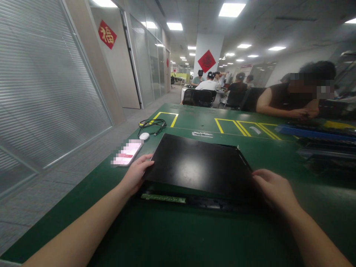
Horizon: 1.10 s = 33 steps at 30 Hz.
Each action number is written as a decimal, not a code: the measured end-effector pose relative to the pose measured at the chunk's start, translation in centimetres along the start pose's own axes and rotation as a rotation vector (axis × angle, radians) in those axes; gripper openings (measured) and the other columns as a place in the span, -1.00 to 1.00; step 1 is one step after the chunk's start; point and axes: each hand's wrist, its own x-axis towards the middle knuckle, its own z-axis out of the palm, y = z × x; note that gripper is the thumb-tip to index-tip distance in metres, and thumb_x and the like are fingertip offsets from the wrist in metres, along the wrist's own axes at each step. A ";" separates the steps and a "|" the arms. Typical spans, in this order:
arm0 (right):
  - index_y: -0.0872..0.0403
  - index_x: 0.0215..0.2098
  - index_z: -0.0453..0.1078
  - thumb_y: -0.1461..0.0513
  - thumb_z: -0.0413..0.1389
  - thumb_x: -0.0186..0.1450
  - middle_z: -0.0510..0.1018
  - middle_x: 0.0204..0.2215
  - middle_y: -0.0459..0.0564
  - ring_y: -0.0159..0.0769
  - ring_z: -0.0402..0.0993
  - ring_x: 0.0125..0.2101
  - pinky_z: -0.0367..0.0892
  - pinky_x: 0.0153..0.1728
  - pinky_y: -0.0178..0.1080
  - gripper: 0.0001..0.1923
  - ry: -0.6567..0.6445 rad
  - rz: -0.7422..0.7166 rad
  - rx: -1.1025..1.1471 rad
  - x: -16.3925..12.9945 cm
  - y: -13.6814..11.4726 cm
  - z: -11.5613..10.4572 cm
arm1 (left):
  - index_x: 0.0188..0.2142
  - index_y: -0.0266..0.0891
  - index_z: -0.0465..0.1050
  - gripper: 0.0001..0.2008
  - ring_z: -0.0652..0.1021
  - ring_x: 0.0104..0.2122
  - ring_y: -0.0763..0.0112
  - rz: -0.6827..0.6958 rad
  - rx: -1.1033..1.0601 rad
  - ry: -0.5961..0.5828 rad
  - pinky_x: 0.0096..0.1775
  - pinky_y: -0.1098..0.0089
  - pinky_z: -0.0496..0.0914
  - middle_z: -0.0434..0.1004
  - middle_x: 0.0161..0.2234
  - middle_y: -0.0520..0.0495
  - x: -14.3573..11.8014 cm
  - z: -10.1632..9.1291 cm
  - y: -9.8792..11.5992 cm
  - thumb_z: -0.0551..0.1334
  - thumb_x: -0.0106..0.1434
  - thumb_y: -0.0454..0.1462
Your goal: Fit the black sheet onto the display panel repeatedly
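Observation:
A flat black LCD screen panel (pixel 191 165) is tilted over the green table in front of me. My left hand (pixel 139 172) grips its left edge, thumb on top and the other fingers partly hidden. On the opposite edge, my right hand (pixel 271 181) pinches the panel, its fingertips mostly hidden beneath. Along the near side runs a dark strip with a green circuit board (pixel 163 198). Part of a thin black frame (pixel 244 157) shows at the far right corner; whether it is joined to the panel, I cannot tell.
Left of the panel lie a lit phone (pixel 128 152), a white rounded case (pixel 144 136) and a coiled black cable (pixel 155 126). Yellow tape (pixel 236 128) marks the far table (pixel 200 237). At right, a person (pixel 294 92) sits behind stacked dark panels (pixel 328 148).

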 end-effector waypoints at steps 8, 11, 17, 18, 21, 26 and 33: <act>-0.03 -0.31 0.55 0.02 0.04 0.11 0.65 -0.36 -0.02 -0.10 0.53 -0.30 0.28 -0.32 -0.16 -0.67 0.003 0.002 0.011 0.0 -0.1 -0.1 | -0.18 -0.28 0.49 -0.71 0.57 -0.57 0.37 -0.007 0.032 0.014 -0.54 0.47 0.40 0.62 -0.49 -0.01 0.0 0.2 0.1 0.23 0.07 -0.44; -0.03 -0.31 0.55 0.02 0.04 0.12 0.65 -0.35 -0.01 -0.10 0.53 -0.30 0.29 -0.32 -0.16 -0.66 0.001 0.002 0.000 0.0 0.0 -0.1 | -0.18 -0.28 0.48 -0.70 0.57 -0.57 0.37 -0.004 0.028 0.011 -0.55 0.47 0.40 0.62 -0.49 -0.01 0.0 0.1 0.1 0.24 0.05 -0.44; -0.03 -0.29 0.57 0.02 0.04 0.11 0.66 -0.35 -0.01 -0.08 0.53 -0.32 0.30 -0.35 -0.15 -0.65 0.012 -0.021 -0.024 0.4 0.5 -0.1 | -0.20 -0.27 0.48 -0.70 0.59 -0.54 0.33 0.003 0.037 0.017 -0.53 0.46 0.41 0.62 -0.49 -0.03 -0.1 0.1 -0.1 0.26 0.03 -0.43; -0.03 -0.30 0.57 0.02 0.04 0.11 0.66 -0.36 0.00 -0.07 0.53 -0.33 0.30 -0.36 -0.15 -0.65 0.015 -0.019 -0.026 0.5 0.6 -0.1 | -0.19 -0.26 0.48 -0.69 0.59 -0.54 0.33 0.002 0.035 0.013 -0.53 0.46 0.41 0.63 -0.48 -0.03 0.0 0.0 -0.1 0.26 0.03 -0.43; -0.03 -0.33 0.58 0.02 0.06 0.09 0.66 -0.38 0.01 -0.07 0.54 -0.35 0.30 -0.38 -0.15 -0.66 0.021 -0.022 -0.027 0.7 0.8 -0.2 | -0.16 -0.27 0.48 -0.68 0.59 -0.56 0.34 -0.003 0.027 -0.003 -0.54 0.46 0.41 0.63 -0.48 -0.04 0.1 -0.1 -0.2 0.26 0.04 -0.44; -0.02 -0.33 0.58 0.02 0.06 0.10 0.65 -0.38 0.03 -0.07 0.53 -0.35 0.31 -0.37 -0.15 -0.67 0.000 -0.004 -0.016 0.8 0.9 -0.1 | -0.13 -0.28 0.46 -0.69 0.59 -0.56 0.35 -0.002 0.030 -0.016 -0.54 0.46 0.43 0.64 -0.48 -0.05 0.3 -0.2 -0.3 0.23 0.10 -0.46; -0.02 -0.30 0.57 0.02 0.05 0.12 0.64 -0.37 0.02 -0.09 0.52 -0.34 0.30 -0.37 -0.16 -0.66 -0.015 0.005 -0.012 0.8 1.1 -0.1 | -0.05 -0.32 0.51 -0.62 0.65 -0.47 0.29 -0.031 0.016 -0.036 -0.51 0.45 0.47 0.68 -0.39 -0.14 0.1 -0.1 -0.2 0.20 0.12 -0.48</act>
